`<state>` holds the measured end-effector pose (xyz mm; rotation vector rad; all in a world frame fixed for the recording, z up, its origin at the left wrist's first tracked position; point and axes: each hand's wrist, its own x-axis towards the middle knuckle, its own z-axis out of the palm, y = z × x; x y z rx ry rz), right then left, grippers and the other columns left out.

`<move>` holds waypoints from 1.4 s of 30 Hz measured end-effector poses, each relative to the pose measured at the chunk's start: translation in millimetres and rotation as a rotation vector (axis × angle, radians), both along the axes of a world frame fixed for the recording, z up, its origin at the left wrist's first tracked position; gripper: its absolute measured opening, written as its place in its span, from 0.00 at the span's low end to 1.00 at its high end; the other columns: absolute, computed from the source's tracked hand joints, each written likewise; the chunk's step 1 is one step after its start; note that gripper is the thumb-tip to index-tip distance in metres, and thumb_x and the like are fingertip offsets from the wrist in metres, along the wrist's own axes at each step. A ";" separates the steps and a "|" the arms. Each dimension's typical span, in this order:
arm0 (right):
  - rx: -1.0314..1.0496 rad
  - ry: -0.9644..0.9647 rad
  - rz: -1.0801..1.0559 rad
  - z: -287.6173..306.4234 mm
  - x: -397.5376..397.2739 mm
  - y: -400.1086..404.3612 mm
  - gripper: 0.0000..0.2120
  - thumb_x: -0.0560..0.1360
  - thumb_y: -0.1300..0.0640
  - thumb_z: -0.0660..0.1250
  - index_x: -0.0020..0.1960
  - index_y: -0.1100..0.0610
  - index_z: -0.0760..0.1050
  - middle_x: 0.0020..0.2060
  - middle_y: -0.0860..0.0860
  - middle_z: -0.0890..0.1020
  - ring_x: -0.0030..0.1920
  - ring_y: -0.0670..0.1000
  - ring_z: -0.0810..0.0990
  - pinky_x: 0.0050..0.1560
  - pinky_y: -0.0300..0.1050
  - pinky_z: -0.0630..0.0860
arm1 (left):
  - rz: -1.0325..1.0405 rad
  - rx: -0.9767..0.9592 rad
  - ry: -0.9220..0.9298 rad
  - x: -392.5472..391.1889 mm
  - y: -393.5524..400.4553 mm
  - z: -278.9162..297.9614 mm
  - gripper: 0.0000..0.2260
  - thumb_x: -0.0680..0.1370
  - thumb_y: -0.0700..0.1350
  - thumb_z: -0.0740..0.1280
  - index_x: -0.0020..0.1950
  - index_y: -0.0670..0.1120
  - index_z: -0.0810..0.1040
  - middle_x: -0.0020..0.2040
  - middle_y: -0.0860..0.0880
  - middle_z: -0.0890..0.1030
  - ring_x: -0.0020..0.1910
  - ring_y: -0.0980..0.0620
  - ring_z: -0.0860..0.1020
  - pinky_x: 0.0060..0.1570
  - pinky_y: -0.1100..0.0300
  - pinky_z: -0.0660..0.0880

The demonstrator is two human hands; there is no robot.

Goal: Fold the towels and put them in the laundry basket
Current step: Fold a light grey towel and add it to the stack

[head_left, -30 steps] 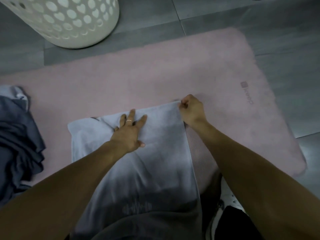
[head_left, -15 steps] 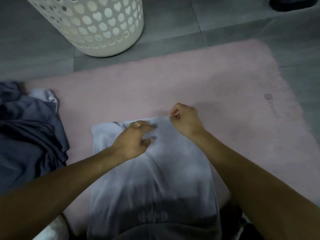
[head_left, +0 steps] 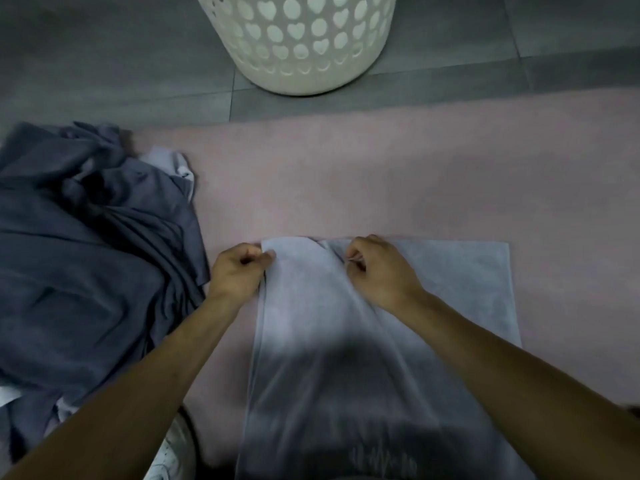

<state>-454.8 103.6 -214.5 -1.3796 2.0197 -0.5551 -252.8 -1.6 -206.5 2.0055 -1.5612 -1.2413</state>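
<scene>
Pink mat (head_left: 381, 174), grey floor. Left hand (head_left: 239, 268) and right hand (head_left: 377, 271) each pinch the towel (head_left: 311, 341) top edge. Align your corners before creasing; basket (head_left: 298, 39) waits beyond.

Pale lavender towel (head_left: 381, 341) between the hands; dark slate-blue heap (head_left: 86, 254) beside the left hand (head_left: 239, 271); pink mat (head_left: 381, 174); cream heart-punched basket (head_left: 298, 39).
</scene>
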 end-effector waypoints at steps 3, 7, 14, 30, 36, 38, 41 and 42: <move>0.007 0.057 0.025 -3.3 2.2 -0.2 0.05 0.75 0.58 0.63 0.49 0.55 0.76 0.48 0.50 0.76 0.48 0.51 0.76 0.49 0.50 0.76 | 0.019 0.010 0.124 4.8 -6.4 1.7 0.12 0.77 0.41 0.70 0.34 0.47 0.75 0.32 0.50 0.75 0.34 0.51 0.72 0.37 0.60 0.72; 0.018 0.098 0.046 -3.4 4.8 -0.3 0.04 0.76 0.58 0.62 0.48 0.55 0.75 0.50 0.50 0.75 0.48 0.51 0.76 0.49 0.50 0.75 | -0.023 0.086 0.234 5.1 -13.8 7.8 0.07 0.75 0.41 0.72 0.37 0.46 0.78 0.31 0.53 0.78 0.31 0.56 0.74 0.34 0.63 0.72; 0.002 0.069 0.048 -1.2 3.5 4.6 0.04 0.76 0.60 0.63 0.50 0.57 0.75 0.50 0.50 0.74 0.46 0.50 0.76 0.49 0.50 0.77 | 0.108 0.038 0.190 12.2 -20.0 -3.3 0.08 0.73 0.35 0.73 0.39 0.47 0.80 0.37 0.50 0.81 0.35 0.53 0.78 0.39 0.63 0.77; 0.389 0.229 0.387 54.4 -3.0 30.0 0.22 0.80 0.54 0.59 0.72 0.60 0.65 0.71 0.56 0.66 0.70 0.56 0.66 0.68 0.51 0.67 | -0.141 -0.151 -0.254 1.7 14.8 18.0 0.08 0.73 0.36 0.65 0.49 0.45 0.70 0.49 0.46 0.75 0.42 0.48 0.75 0.41 0.62 0.70; 0.397 0.115 0.225 115.2 5.0 84.4 0.20 0.79 0.52 0.63 0.69 0.56 0.69 0.65 0.56 0.73 0.62 0.56 0.74 0.62 0.46 0.72 | -0.538 -0.089 -0.051 6.7 90.7 86.7 0.10 0.74 0.34 0.66 0.41 0.49 0.74 0.40 0.50 0.77 0.38 0.49 0.76 0.39 0.62 0.75; 0.329 0.063 0.072 126.4 13.1 116.9 0.16 0.78 0.53 0.65 0.64 0.56 0.74 0.62 0.55 0.77 0.59 0.54 0.77 0.59 0.43 0.74 | -0.623 -0.074 -0.057 4.5 111.8 109.8 0.09 0.74 0.35 0.66 0.40 0.50 0.77 0.38 0.52 0.79 0.38 0.52 0.78 0.37 0.65 0.75; 0.270 0.003 -0.119 139.3 29.3 175.5 0.10 0.77 0.55 0.65 0.56 0.58 0.78 0.55 0.53 0.81 0.53 0.53 0.79 0.50 0.39 0.73 | -0.681 -0.077 -0.061 8.2 151.5 129.1 0.08 0.74 0.37 0.67 0.41 0.50 0.79 0.40 0.53 0.81 0.39 0.54 0.79 0.38 0.68 0.74; 0.263 -0.027 -0.184 141.3 34.7 196.1 0.09 0.77 0.56 0.66 0.55 0.58 0.78 0.53 0.53 0.82 0.52 0.53 0.79 0.50 0.39 0.74 | -0.683 -0.079 -0.051 11.7 167.1 129.7 0.08 0.74 0.37 0.67 0.41 0.50 0.79 0.41 0.52 0.82 0.39 0.55 0.79 0.37 0.70 0.73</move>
